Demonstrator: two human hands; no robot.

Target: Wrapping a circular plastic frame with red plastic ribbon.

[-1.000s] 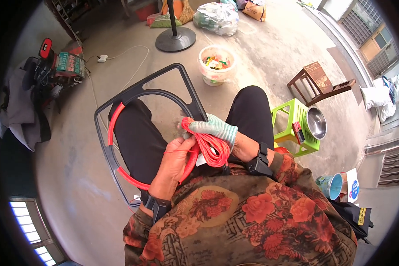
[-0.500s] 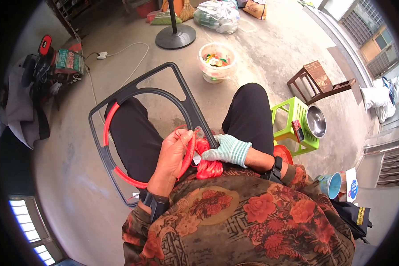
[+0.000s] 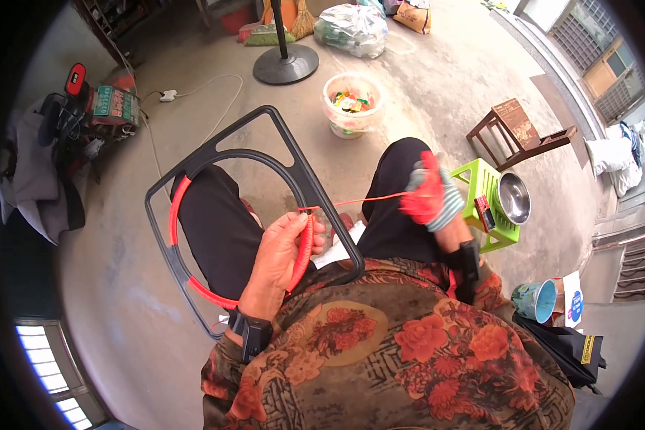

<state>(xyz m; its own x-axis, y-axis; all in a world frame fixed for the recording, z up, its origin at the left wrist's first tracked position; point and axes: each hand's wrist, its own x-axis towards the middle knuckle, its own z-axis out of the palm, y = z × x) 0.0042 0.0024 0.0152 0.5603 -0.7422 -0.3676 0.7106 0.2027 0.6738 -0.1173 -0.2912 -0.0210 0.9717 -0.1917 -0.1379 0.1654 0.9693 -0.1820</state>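
Observation:
A black chair-back frame lies across my lap, its inner ring partly wrapped in red cord. My left hand, bare, grips the wrapped ring at its right side. My right hand, in a pale knit glove, holds a bundle of red cord out over my right knee. A single taut strand runs from the bundle back to the ring by my left fingers.
A clear plastic tub of coloured bits stands on the concrete ahead. A green stool with a steel bowl is at my right, a brown wooden stool behind it. A fan base and power tools lie farther off.
My right hand has swung out to the right with the cord bundle, pulling a strand tight. My left hand has stayed on the ring.

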